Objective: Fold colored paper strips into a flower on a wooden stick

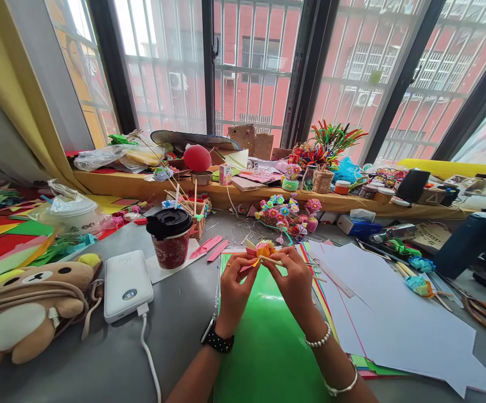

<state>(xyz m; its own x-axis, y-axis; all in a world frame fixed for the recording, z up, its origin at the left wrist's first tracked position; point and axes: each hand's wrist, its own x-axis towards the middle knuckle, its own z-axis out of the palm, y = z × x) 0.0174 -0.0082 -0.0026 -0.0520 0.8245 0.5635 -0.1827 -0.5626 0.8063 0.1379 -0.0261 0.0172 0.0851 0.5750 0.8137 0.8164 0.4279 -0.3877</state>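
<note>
My left hand (238, 282) pinches the left side of a small orange, yellow and pink folded-paper flower (265, 248). On the other side, my right hand (294, 280) has its thumb and fingers closed around a thin pale stick (271, 261) at the base of the flower. Both hands meet above a glossy green sheet (268, 336). Where the stick joins the paper is partly covered by my fingertips. Just left of the flower lie pink paper strips (211, 246). A ruler (333, 277) and scissors (316, 267) lie right of my right hand.
Left of the green sheet are a lidded cup (169, 249), a white power bank (128, 285) with a cable and a plush bear (28, 313). White paper (402, 313) spreads to the right. Craft flowers (285, 212) stand behind. A dark bottle (472, 246) is at far right.
</note>
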